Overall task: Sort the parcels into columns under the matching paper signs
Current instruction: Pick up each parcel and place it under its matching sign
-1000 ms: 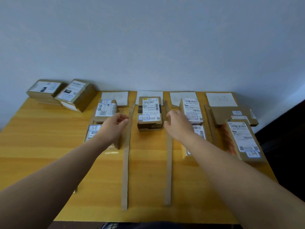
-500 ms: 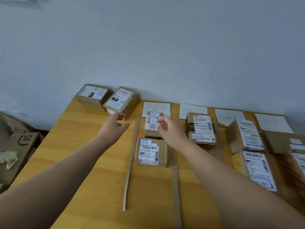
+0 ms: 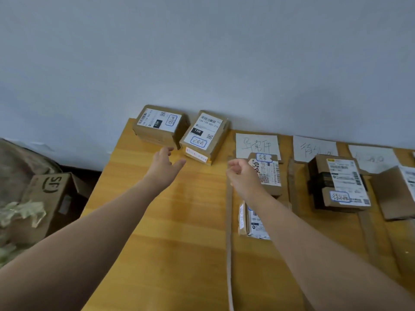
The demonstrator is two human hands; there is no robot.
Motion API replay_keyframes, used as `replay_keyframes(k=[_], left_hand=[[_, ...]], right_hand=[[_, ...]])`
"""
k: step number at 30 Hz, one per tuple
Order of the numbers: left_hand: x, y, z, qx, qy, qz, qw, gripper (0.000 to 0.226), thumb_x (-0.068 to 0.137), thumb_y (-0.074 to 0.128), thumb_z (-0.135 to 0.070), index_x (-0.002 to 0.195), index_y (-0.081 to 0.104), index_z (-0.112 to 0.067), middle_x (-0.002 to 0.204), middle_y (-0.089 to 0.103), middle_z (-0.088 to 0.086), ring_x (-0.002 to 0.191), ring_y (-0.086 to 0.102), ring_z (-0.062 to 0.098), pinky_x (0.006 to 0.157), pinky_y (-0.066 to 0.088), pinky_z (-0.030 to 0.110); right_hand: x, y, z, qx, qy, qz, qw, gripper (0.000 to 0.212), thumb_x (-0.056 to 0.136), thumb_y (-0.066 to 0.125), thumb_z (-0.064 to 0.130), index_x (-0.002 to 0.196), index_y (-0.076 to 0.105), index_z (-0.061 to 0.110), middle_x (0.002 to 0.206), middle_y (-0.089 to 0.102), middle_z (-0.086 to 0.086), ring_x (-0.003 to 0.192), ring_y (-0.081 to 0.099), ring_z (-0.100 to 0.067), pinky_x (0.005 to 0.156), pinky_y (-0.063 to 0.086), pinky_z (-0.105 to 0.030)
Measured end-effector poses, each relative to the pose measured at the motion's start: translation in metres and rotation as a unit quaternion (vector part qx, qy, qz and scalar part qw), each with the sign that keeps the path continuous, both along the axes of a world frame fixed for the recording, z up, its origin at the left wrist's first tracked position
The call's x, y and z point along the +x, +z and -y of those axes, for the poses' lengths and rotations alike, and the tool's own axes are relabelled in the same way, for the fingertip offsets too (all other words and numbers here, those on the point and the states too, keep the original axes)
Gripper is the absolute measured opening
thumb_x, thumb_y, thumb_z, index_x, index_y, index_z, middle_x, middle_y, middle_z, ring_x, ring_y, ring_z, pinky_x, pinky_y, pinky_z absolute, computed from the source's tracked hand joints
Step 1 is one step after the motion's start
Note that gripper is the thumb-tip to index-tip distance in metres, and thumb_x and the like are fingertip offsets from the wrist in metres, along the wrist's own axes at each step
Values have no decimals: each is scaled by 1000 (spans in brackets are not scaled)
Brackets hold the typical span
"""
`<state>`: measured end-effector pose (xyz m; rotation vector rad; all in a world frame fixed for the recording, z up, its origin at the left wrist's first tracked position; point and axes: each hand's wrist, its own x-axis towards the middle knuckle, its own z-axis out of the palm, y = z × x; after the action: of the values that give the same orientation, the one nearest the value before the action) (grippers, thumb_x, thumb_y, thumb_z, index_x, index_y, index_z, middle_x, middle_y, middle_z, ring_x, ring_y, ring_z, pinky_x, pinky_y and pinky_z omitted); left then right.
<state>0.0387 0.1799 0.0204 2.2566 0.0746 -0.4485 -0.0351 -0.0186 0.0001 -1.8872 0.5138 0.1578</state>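
My right arm hides most of the near parcel (image 3: 253, 223); left hand (image 3: 165, 163) open, empty, by angled parcel (image 3: 205, 135); right hand (image 3: 242, 176) curled, empty.

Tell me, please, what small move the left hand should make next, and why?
Probably reach a little further and grasp the nearer unsorted parcel: the left hand is open and empty, just short of it, and both parcels at the table's far-left corner lie outside the signed columns.

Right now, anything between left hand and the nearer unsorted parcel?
No. Head view shows only bare table between the left hand and the parcel.
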Motion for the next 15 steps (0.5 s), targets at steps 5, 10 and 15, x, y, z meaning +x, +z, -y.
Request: replay_keyframes(k=[5, 10, 15], left_hand=[[39, -8, 15, -31, 3, -22, 999, 51, 101, 42, -30, 148, 30, -18, 154, 28, 5, 138, 31, 25, 108, 31, 42], [66, -19, 30, -44, 19, -33, 998, 53, 100, 43, -34, 148, 32, -13, 147, 40, 5, 132, 39, 23, 93, 33, 30], [83, -34, 33, -47, 5, -44, 998, 53, 99, 45, -36, 146, 35, -14, 136, 52, 4, 108, 47, 14, 85, 37, 30]], right_hand=[[22, -14, -4, 59, -54, -41, 996, 27, 95, 51, 17, 122, 56, 22, 127, 56, -1, 115, 54, -17, 101, 48, -42], [48, -20, 3, 86, -51, -80, 992, 40, 96, 51, 24, 136, 48, 18, 133, 51, -1, 121, 50, -18, 105, 44, -42], [83, -29, 5, 47, -26, -129, 990, 55, 95, 50, 39, 144, 38, 16, 144, 45, -4, 129, 45, -22, 107, 41, -46]])
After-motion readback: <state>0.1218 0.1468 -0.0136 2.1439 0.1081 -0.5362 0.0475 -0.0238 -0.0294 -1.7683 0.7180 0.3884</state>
